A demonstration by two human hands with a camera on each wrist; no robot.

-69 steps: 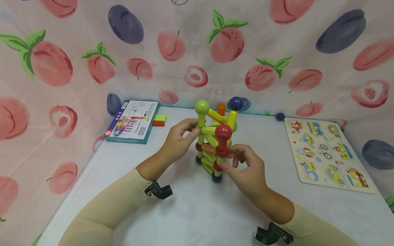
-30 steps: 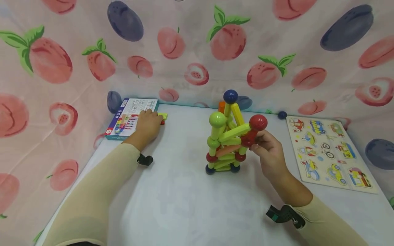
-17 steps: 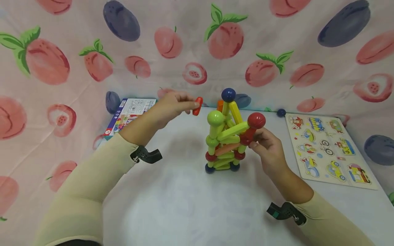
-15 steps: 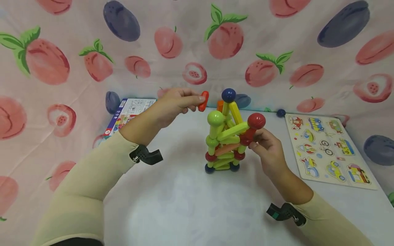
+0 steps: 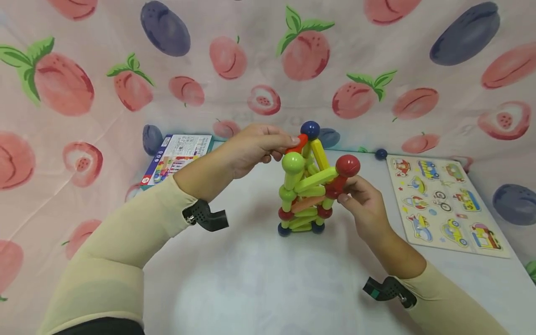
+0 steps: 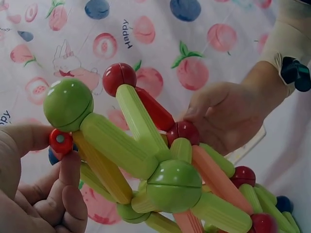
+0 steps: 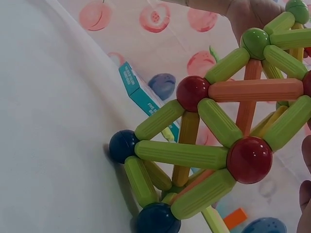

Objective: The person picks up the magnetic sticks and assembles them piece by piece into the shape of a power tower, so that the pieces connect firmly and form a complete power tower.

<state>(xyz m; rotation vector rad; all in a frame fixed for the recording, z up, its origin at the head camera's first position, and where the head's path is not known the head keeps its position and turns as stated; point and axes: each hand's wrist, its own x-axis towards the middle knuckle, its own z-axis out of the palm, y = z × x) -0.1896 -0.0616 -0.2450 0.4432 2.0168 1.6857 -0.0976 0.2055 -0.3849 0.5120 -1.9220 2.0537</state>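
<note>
A tower of magnetic rods and balls (image 5: 307, 200) stands on the white table, on dark blue balls. My left hand (image 5: 251, 146) pinches a short red magnetic rod (image 5: 298, 143) between thumb and fingers. The rod is at the tower's top, between the dark blue ball (image 5: 310, 130) and the light green ball (image 5: 293, 163); in the left wrist view its end, with a metal dot, shows close beside the green ball (image 6: 68, 104). My right hand (image 5: 366, 209) holds the tower's right side by the lower red ball (image 5: 334, 191), below the upper red ball (image 5: 347, 165).
A flat teal-edged box (image 5: 180, 153) lies at the back left, partly behind the left forearm. A wooden picture puzzle board (image 5: 448, 204) lies on the right, with a loose dark blue ball (image 5: 381, 154) by its corner. A fruit-print cloth (image 5: 268, 60) hangs behind the table.
Both hands were on the tower, which has since turned. My left hand reached beside the box, picked up the red rod and carried it right to the tower's top. The right hand kept its hold.
</note>
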